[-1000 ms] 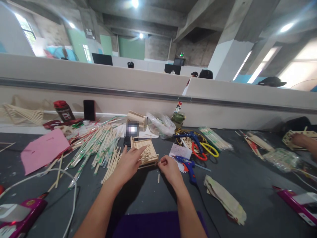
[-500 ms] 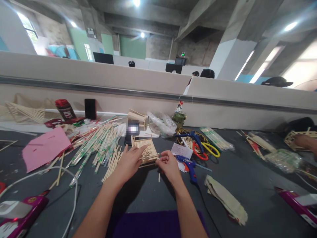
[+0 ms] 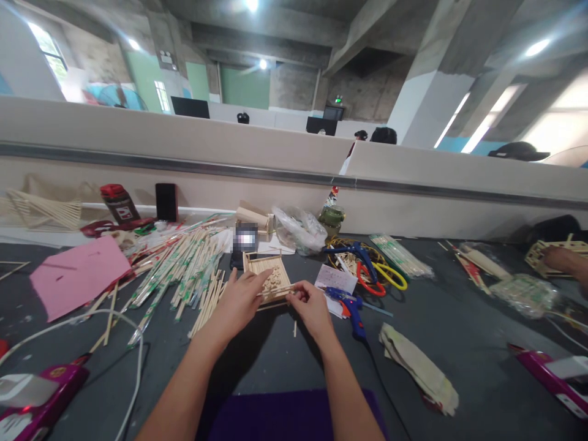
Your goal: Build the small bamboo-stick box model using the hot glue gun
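Note:
A small tray-like model built of wooden sticks point(image 3: 263, 263) lies in front of me, with a heap of short cut stick pieces point(image 3: 272, 280) inside. My left hand point(image 3: 241, 300) is closed on its near left side, one finger stretched over the pieces. At its near right corner my right hand point(image 3: 311, 309) pinches the end of a thin wooden stick point(image 3: 280, 290), which runs along the near edge between both hands. Fingers partly hide this edge. Below the right hand a loose short stick point(image 3: 294, 329) rests on the table.
Right of my hands lie a blue glue gun point(image 3: 353, 312), scissors with red and yellow handles point(image 3: 390, 277) and a glove point(image 3: 419, 367). Bundled sticks point(image 3: 184, 263) and pink paper point(image 3: 80, 275) spread leftward. Another person's hand point(image 3: 558, 260) holds a stick model at far right.
My right hand has shifted slightly up and left, its fingertips now against the stick's end. My left hand stays almost where it was.

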Action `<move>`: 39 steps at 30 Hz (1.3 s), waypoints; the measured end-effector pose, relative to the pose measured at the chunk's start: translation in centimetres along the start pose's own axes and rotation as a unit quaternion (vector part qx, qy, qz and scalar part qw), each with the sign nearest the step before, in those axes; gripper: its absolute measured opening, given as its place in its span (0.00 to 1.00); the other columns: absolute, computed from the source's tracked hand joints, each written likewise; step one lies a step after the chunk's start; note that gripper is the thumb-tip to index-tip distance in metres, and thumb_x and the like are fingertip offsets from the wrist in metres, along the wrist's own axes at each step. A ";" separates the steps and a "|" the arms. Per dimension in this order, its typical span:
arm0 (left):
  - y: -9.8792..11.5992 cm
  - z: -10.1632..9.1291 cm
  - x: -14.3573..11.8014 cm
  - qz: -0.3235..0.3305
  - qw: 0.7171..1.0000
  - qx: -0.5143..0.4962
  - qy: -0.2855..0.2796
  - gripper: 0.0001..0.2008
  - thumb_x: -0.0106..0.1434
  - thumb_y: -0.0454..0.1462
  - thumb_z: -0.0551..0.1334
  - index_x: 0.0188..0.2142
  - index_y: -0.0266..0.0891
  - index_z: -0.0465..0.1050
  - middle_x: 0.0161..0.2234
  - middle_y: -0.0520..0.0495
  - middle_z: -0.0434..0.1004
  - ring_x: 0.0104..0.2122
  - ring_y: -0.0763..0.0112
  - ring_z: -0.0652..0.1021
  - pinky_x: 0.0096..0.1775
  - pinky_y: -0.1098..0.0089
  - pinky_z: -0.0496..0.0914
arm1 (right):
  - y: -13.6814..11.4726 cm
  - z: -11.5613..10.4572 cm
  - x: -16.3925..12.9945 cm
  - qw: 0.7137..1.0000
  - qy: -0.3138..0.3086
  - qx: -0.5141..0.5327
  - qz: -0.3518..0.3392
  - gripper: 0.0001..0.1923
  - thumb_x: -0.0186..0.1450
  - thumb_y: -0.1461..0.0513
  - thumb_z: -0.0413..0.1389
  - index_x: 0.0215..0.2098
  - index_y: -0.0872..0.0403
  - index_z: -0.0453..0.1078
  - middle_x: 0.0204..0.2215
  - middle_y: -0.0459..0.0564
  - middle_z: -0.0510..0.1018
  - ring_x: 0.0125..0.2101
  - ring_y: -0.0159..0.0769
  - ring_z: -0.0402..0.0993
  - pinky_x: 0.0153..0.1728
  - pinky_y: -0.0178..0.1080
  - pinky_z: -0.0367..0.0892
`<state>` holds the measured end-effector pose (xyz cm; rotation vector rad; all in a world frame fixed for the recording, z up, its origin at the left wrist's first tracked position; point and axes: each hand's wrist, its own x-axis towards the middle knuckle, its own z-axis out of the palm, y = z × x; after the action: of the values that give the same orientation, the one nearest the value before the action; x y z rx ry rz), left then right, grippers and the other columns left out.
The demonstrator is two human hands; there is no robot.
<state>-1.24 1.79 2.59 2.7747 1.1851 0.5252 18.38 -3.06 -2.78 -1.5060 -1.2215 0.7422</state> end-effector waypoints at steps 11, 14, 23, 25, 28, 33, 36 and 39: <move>0.0 0.1 0.0 -0.003 1.000 0.000 -0.003 0.28 0.61 0.27 0.55 0.60 0.42 0.58 0.46 0.43 0.76 0.51 0.59 0.72 0.58 0.43 0.57 | 0.2 0.3 0.3 1.000 -0.010 -0.014 -0.019 0.07 0.56 0.58 0.60 0.30 0.54 0.73 0.19 0.39 0.65 0.22 0.29 0.60 0.24 0.31 0.54; 0.1 0.0 0.1 -0.001 1.000 0.003 -0.006 0.29 0.61 0.26 0.55 0.61 0.42 0.57 0.46 0.43 0.76 0.51 0.58 0.72 0.58 0.42 0.57 | 0.5 0.3 0.5 1.000 -0.013 0.005 -0.014 0.08 0.55 0.58 0.61 0.31 0.54 0.74 0.19 0.39 0.65 0.22 0.29 0.59 0.24 0.31 0.54; 0.0 0.1 0.1 0.005 1.000 0.006 0.001 0.28 0.62 0.27 0.56 0.61 0.43 0.56 0.45 0.45 0.76 0.50 0.58 0.73 0.58 0.42 0.57 | 0.8 0.4 1.0 0.999 -0.015 0.048 -0.006 0.11 0.54 0.59 0.62 0.34 0.54 0.76 0.18 0.38 0.63 0.21 0.29 0.57 0.24 0.32 0.53; 0.0 0.1 0.1 0.001 1.000 0.004 -0.003 0.28 0.62 0.27 0.56 0.61 0.44 0.56 0.45 0.45 0.76 0.50 0.59 0.73 0.58 0.42 0.57 | 0.8 0.4 0.9 0.999 -0.017 0.046 -0.010 0.11 0.54 0.59 0.61 0.35 0.54 0.77 0.18 0.39 0.63 0.22 0.29 0.57 0.24 0.32 0.53; 0.0 0.0 0.1 0.000 1.000 0.001 -0.007 0.28 0.62 0.28 0.56 0.61 0.43 0.56 0.45 0.45 0.76 0.50 0.59 0.73 0.58 0.42 0.56 | 0.7 0.4 0.9 0.999 -0.021 0.045 -0.013 0.11 0.54 0.60 0.61 0.36 0.54 0.78 0.18 0.39 0.63 0.22 0.29 0.57 0.25 0.32 0.54; 0.2 -0.1 0.1 0.000 1.000 0.002 -0.008 0.27 0.62 0.27 0.56 0.60 0.42 0.57 0.45 0.44 0.76 0.50 0.59 0.73 0.58 0.42 0.56 | 0.9 0.3 0.8 0.999 -0.022 0.047 -0.012 0.14 0.54 0.60 0.61 0.39 0.54 0.78 0.19 0.39 0.65 0.22 0.29 0.59 0.25 0.32 0.55; 0.2 -0.2 0.1 -0.002 1.000 0.000 -0.007 0.28 0.62 0.27 0.56 0.61 0.42 0.57 0.46 0.44 0.76 0.50 0.58 0.73 0.58 0.42 0.56 | 1.0 0.2 0.8 0.999 -0.018 0.045 -0.010 0.16 0.54 0.59 0.61 0.41 0.55 0.78 0.19 0.39 0.64 0.22 0.30 0.59 0.25 0.33 0.55; 0.2 -0.2 0.1 -0.003 1.000 0.000 -0.009 0.28 0.62 0.27 0.56 0.61 0.41 0.57 0.45 0.44 0.76 0.50 0.58 0.73 0.58 0.42 0.56 | 1.1 0.1 0.9 0.999 -0.011 0.037 -0.022 0.16 0.55 0.58 0.59 0.40 0.55 0.79 0.20 0.41 0.66 0.23 0.31 0.60 0.26 0.33 0.56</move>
<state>-1.08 1.70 2.86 2.7701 1.1895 0.4983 18.92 -2.18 -3.78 -1.4091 -1.2274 0.7676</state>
